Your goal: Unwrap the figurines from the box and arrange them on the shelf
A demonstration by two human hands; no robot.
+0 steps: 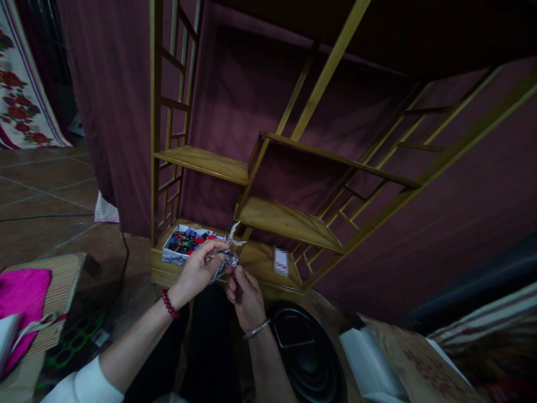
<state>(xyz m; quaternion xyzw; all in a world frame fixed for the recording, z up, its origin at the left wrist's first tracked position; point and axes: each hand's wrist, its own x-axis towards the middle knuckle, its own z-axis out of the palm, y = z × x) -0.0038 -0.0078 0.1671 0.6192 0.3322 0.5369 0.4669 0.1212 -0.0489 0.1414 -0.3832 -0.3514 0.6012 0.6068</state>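
A small shiny silver item (229,258) with pale, leaf-like strips (235,235) sticking up beside it is in my left hand (200,271), whose fingers are closed round it. Its exact kind is too small and dim to make out. Just to the right, my right hand (247,296) is closed, thumb and fingers pinched together close against the item's lower edge; what lies between those fingertips is hidden. Behind my left hand, an open box (173,256) full of small red, blue and black pieces stands on the lowest shelf (258,260).
A wooden shelf unit (289,221) with lattice sides rises in front of me. A small white card (281,261) is on its lowest board. A round black stool-like object (308,347) stands at right, near a paper bag (419,352). Pink cloth (25,294) lies at left.
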